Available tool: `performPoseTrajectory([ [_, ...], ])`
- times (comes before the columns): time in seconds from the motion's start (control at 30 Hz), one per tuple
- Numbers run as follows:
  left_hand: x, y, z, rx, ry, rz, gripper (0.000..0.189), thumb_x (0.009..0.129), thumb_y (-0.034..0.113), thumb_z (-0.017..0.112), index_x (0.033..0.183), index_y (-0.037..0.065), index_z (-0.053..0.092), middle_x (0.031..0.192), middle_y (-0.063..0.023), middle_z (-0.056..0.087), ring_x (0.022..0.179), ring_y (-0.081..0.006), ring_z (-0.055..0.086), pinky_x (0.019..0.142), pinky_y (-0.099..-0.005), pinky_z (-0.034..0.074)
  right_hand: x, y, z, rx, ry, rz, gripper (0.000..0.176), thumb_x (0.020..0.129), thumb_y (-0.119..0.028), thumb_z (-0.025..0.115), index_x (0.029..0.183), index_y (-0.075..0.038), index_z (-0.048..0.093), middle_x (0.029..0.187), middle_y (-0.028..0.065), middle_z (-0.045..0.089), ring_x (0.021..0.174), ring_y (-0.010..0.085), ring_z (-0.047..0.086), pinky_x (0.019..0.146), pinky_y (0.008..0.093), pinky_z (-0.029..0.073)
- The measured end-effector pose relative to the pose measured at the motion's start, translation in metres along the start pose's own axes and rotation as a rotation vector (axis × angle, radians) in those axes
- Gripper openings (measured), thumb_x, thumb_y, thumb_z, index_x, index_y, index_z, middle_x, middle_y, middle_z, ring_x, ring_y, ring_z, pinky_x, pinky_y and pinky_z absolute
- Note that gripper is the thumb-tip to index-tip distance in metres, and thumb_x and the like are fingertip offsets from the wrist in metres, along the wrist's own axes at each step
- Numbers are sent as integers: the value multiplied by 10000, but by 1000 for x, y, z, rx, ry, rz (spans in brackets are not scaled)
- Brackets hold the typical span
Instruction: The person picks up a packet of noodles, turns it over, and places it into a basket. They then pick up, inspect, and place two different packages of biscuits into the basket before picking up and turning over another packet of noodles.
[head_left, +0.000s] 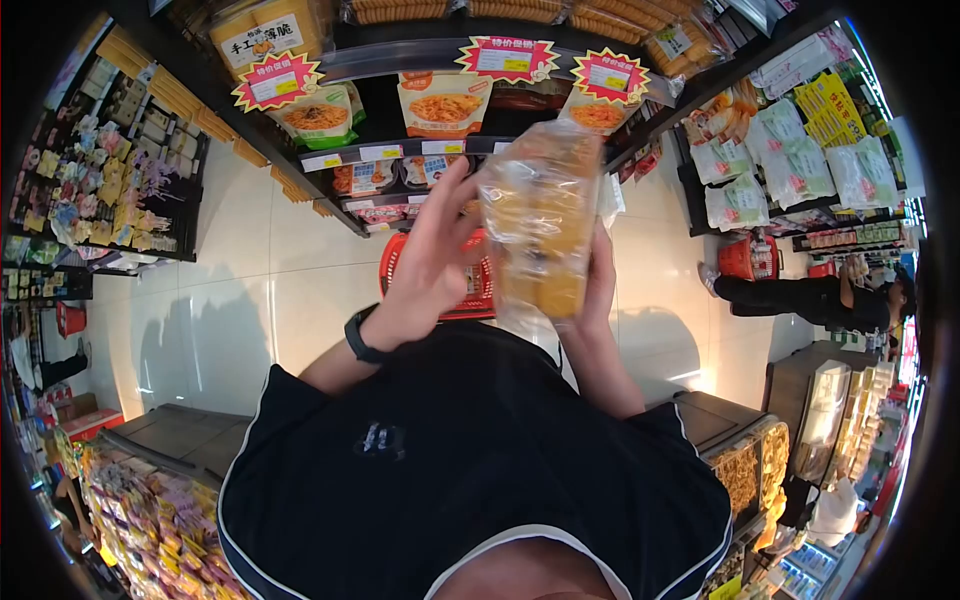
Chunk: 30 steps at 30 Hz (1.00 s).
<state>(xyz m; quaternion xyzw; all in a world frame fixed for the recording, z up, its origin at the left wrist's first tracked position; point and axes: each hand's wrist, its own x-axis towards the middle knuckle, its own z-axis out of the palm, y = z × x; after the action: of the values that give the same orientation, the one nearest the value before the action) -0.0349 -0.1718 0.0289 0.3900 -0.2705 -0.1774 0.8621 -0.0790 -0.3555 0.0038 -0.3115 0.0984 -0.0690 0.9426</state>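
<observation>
In front of my chest, my right hand (598,280) grips a clear plastic pack of golden-brown baked goods (545,225) by its lower right side. The pack is upright in view, with rows of rounded pieces showing through shiny, wrinkled film. Most of my right fingers are hidden behind it. My left hand (432,262) is raised at the pack's left edge, fingers stretched upward and thumb apart. A dark band circles the left wrist. Below and behind the hands, a red shopping basket (395,268) shows in part.
Ahead is a dark shelf (365,62) with bagged foods (445,105) and starburst price signs (508,60). Packaged biscuits (410,10) fill the level above. Racks of goods (100,185) stand left, white-green bags (790,150) right. A person in dark clothes (800,298) is at far right, near another red basket (748,258).
</observation>
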Motion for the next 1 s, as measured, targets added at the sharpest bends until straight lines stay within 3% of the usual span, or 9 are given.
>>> performPoseTrajectory([
  [0.1, -9, -7, 17, 39, 78, 123, 1112, 763, 238, 786, 1496, 61, -30, 1489, -175, 210, 1358, -300, 312, 1079, -435, 320, -4, 4, 12, -233, 182, -374, 511, 910, -162, 619, 1293, -75, 292, 1193, 122, 493, 1132, 220, 493, 969, 385, 423],
  [0.13, -8, -8, 16, 75, 127, 96, 1084, 735, 87, 783, 1490, 53, 6, 1465, -159, 257, 1330, -272, 357, 1060, -420, 363, -5, 5, 14, -177, 196, -395, 523, 866, -55, 654, 1218, -86, 268, 1107, 102, 492, 1047, 182, 508, 919, 359, 440],
  [0.23, -1, -4, 13, 208, 244, 100, 1020, 734, 0, 754, 1476, 36, 55, 1443, -146, 303, 1301, -248, 396, 1039, -410, 397, -16, 3, 21, -262, 126, -392, 431, 884, -68, 616, 1188, -90, 311, 1099, 82, 500, 1012, 158, 520, 889, 332, 450],
  [0.27, 0, -2, 9, 173, 260, 107, 912, 748, -36, 717, 1451, 18, 140, 1395, -144, 381, 1276, -237, 428, 1043, -401, 390, -17, 1, 17, -267, 60, -362, 380, 900, -119, 592, 1177, -83, 334, 1116, 85, 513, 1036, 166, 528, 905, 339, 446],
  [0.4, -1, 17, -3, 86, 278, 17, 788, 750, -41, 685, 1407, -10, 252, 1324, -139, 469, 1246, -225, 465, 1039, -373, 385, -14, -20, -3, -306, -143, -228, 328, 932, -264, 521, 1152, -60, 388, 1137, 94, 553, 1066, 183, 559, 931, 357, 443],
  [0.47, -3, 23, -6, 59, 269, -26, 797, 739, -31, 695, 1404, -15, 257, 1330, -140, 464, 1248, -223, 464, 1040, -372, 380, -13, -31, -2, -385, -172, -170, 421, 923, -326, 512, 1194, -34, 377, 1152, 118, 556, 1060, 190, 569, 933, 353, 447],
  [0.6, -9, 25, -3, 29, 258, -58, 827, 711, -24, 707, 1409, -32, 263, 1344, -142, 456, 1253, -223, 459, 1050, -366, 361, -13, -42, 9, -465, -228, -188, 496, 923, -317, 514, 1271, -10, 337, 1174, 170, 544, 1093, 220, 565, 934, 339, 454],
  [1.0, -15, 38, -1, -87, 290, -171, 758, 757, -22, 652, 1410, -33, 268, 1338, -138, 462, 1246, -218, 467, 1039, -346, 372, -19, -43, 15, -464, -250, -127, 446, 954, -266, 487, 1283, -10, 330, 1187, 152, 541, 1092, 186, 563, 929, 305, 461],
])
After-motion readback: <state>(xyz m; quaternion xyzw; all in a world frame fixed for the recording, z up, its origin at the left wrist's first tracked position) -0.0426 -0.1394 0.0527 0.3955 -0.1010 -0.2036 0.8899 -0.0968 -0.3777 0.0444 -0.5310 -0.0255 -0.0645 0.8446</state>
